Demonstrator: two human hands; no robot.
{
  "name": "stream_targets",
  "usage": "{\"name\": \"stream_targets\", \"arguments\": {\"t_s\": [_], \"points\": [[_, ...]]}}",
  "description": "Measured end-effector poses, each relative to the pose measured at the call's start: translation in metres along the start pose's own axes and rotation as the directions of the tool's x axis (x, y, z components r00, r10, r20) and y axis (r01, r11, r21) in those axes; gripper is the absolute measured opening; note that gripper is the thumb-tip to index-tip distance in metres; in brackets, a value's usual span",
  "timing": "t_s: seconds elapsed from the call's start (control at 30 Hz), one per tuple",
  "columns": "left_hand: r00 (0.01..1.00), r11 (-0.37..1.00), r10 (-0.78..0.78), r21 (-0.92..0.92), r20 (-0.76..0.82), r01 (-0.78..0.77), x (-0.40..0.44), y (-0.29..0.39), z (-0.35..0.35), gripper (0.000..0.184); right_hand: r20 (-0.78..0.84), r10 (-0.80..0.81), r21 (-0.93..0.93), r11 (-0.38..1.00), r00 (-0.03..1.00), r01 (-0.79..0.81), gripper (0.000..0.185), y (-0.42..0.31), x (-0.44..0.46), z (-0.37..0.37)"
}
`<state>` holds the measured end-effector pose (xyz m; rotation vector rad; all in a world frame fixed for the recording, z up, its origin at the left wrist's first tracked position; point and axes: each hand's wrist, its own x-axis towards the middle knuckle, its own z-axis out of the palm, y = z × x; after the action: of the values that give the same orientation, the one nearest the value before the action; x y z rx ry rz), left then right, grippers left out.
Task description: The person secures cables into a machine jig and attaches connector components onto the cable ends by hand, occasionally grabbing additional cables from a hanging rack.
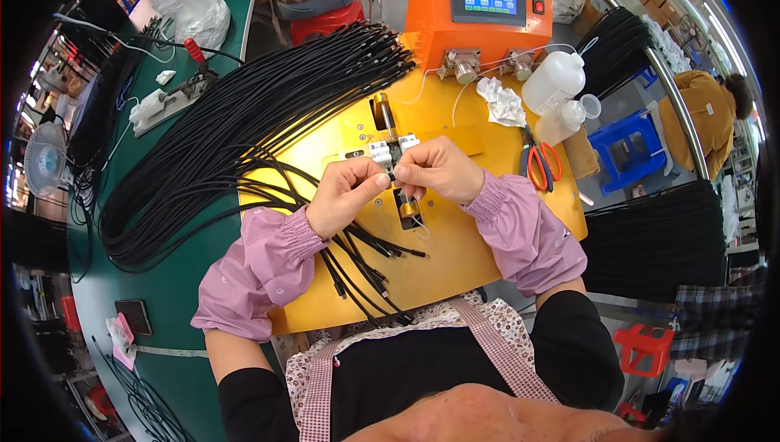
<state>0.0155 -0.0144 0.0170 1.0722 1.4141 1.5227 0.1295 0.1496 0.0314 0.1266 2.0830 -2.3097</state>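
Observation:
Over a small metal-and-white fixture (381, 152) on the yellow work plate (504, 206), my two hands nearly meet. My left hand (349, 192) is closed, thumb pressed to the fingers. A pinch also closes my right hand (441, 171), its fingertips just right of the left thumb. A small dark piece shows between them, too little of it visible to name. Brass-coloured cylinders (382, 109) sit in slots above and below the fixture. Loose ends of black cables (357, 255) lie by my left wrist, some reaching the plate's front edge.
A thick bundle of black cables (244, 117) covers the left side. Behind the plate stands an orange machine (431, 15) with a screen. At right are white bottles (555, 83), crumpled tissue (501, 103) and orange-handled cutters (542, 166). Other people sit nearby.

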Motion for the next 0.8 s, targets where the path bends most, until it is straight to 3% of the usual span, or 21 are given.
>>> {"name": "stream_targets", "arguments": {"t_s": [0.23, 0.27, 0.33, 0.4, 0.43, 0.57, 0.6, 0.73, 0.8], "points": [[0.999, 0.999, -0.027, 0.015, -0.047, 0.028, 0.004, 0.002, 0.001, 0.010, -0.034, -0.020, 0.030, 0.999, 0.999, 0.021, 0.023, 0.002, 0.004, -0.002], [0.999, 1.000, -0.026, 0.017, -0.047, 0.027, 0.007, 0.002, 0.000, 0.010, -0.095, -0.012, -0.002, 1.000, 0.995, 0.012, 0.023, -0.001, 0.005, -0.004], [0.962, 0.931, 0.197, 0.344, -0.191, -0.123, 0.015, -0.002, -0.003, 0.008, -0.160, -0.011, -0.034, 0.999, 0.987, 0.006, 0.023, -0.004, 0.006, -0.017], [0.864, 0.737, 0.442, 0.646, -0.242, -0.196, 0.023, -0.008, -0.005, 0.005, -0.433, -0.204, -0.037, 0.977, 0.878, 0.208, 0.024, 0.001, 0.006, -0.036], [0.865, 0.736, 0.443, 0.647, -0.236, -0.200, 0.024, -0.012, -0.004, 0.005, -0.437, -0.206, -0.037, 0.977, 0.875, 0.211, 0.024, 0.002, 0.005, -0.037], [0.825, 0.510, 0.548, 0.837, -0.137, -0.200, 0.029, -0.025, 0.004, 0.007, -0.580, -0.179, -0.074, 0.983, 0.794, 0.168, 0.027, 0.004, 0.004, -0.043], [0.826, 0.507, 0.547, 0.838, -0.133, -0.201, 0.029, -0.024, 0.003, 0.007, -0.582, -0.180, -0.071, 0.983, 0.793, 0.171, 0.027, 0.004, 0.004, -0.043], [0.974, 0.625, 0.149, 0.779, -0.168, 0.039, 0.021, -0.008, -0.011, 0.011, -0.567, -0.214, -0.156, 0.976, 0.796, 0.152, 0.028, 0.011, 0.004, -0.039], [0.986, 0.592, 0.087, 0.804, -0.144, 0.065, 0.024, -0.002, -0.014, 0.012, -0.578, -0.228, -0.171, 0.973, 0.784, 0.157, 0.028, 0.014, 0.005, -0.039]]}}
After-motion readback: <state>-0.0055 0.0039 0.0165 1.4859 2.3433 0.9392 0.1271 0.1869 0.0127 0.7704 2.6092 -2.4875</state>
